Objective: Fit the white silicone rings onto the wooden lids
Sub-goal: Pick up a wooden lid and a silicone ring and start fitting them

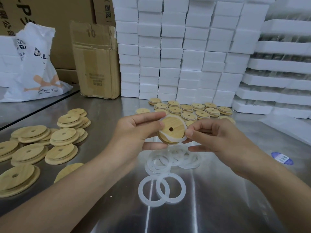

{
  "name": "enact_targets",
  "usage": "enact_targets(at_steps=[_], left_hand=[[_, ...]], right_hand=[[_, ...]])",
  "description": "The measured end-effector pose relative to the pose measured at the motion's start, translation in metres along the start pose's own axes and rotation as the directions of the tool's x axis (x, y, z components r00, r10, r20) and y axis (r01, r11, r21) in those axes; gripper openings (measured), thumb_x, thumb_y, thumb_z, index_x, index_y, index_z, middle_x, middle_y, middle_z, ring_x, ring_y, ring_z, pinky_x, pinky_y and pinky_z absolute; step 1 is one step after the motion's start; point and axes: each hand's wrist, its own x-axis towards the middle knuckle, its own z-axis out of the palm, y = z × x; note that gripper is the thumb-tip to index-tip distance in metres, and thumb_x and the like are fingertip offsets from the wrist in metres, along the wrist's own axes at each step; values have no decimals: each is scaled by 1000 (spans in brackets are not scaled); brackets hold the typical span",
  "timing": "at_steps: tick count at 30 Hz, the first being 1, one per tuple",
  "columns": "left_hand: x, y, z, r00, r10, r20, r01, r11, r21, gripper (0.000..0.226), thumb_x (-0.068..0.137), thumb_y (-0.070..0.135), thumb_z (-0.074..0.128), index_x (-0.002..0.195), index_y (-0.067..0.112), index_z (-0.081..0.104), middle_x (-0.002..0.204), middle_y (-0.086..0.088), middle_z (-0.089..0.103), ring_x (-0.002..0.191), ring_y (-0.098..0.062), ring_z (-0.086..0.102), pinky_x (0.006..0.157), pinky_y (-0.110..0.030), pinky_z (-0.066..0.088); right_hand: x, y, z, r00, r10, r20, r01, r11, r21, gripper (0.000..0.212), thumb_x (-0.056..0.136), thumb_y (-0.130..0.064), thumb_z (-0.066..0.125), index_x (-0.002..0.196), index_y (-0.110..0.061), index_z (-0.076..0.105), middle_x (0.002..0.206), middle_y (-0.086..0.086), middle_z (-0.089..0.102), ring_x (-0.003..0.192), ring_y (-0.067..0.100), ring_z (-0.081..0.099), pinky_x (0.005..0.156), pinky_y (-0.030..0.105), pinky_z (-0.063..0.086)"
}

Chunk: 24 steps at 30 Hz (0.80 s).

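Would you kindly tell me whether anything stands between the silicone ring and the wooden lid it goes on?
Nothing visible does. The white silicone ring already lies partly round the wooden lid, which the left hand holds; the right hand pinches the ring's right side.

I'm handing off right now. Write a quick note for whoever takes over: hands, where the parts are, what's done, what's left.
Left hand: fingers grip the wooden lid by its edge, above the table.
Right hand: pinches the white ring, which is only partly seated round that lid.
Parts: loose rings lie on the steel table below the hands; bare lids are piled at left.
Done: rows of lids behind the hands, apparently ringed.
Left: seat this ring, then work through the left pile.
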Motion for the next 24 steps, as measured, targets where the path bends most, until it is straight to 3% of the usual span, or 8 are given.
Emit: enact_targets(at_steps=[6, 12, 18, 21, 24], left_hand=[[-2, -4, 0, 1000, 10, -9, -10, 1000, -12, 22, 94, 6, 79, 106, 22, 86, 112, -7, 83, 104, -29, 81, 67, -43, 68], [-3, -3, 3, 999, 30, -26, -31, 999, -32, 21, 93, 6, 79, 107, 21, 85, 113, -9, 82, 105, -30, 80, 70, -42, 68], [-5, -1, 3, 997, 26, -77, -34, 995, -95, 21, 94, 5, 77, 104, 21, 86, 112, -9, 82, 104, -29, 81, 66, -38, 68], [-8, -6, 5, 996, -1, -91, -8, 995, -101, 22, 94, 5, 77, 106, 21, 86, 112, -9, 83, 103, -28, 81, 64, -36, 68], [-6, -6, 5, 998, -11, -69, 6, 997, -78, 21, 95, 6, 76, 107, 21, 86, 113, -9, 82, 106, -30, 80, 65, -37, 68]], right_hand=[[-1, 0, 5, 996, -23, -86, 22, 1000, -15, 15, 95, -22, 76, 90, -9, 80, 90, 6, 81, 92, 16, 78, 88, 40, 65], [-1, 3, 14, 996, 35, -80, -32, 998, 46, 14, 90, -23, 81, 85, -10, 81, 89, 6, 81, 93, 15, 79, 82, 34, 67], [-1, 3, 20, 994, 102, -38, -98, 991, 86, 15, 86, -25, 84, 86, -10, 82, 94, 7, 81, 93, 16, 77, 83, 38, 67], [-2, 4, 23, 992, 110, -59, -106, 993, 57, 15, 83, -26, 86, 81, -12, 83, 93, 15, 78, 83, 17, 72, 79, 32, 64], [-3, 3, 23, 991, 121, -60, -117, 991, 64, 17, 78, -30, 89, 80, -15, 84, 87, 7, 80, 80, 10, 72, 78, 29, 62]])
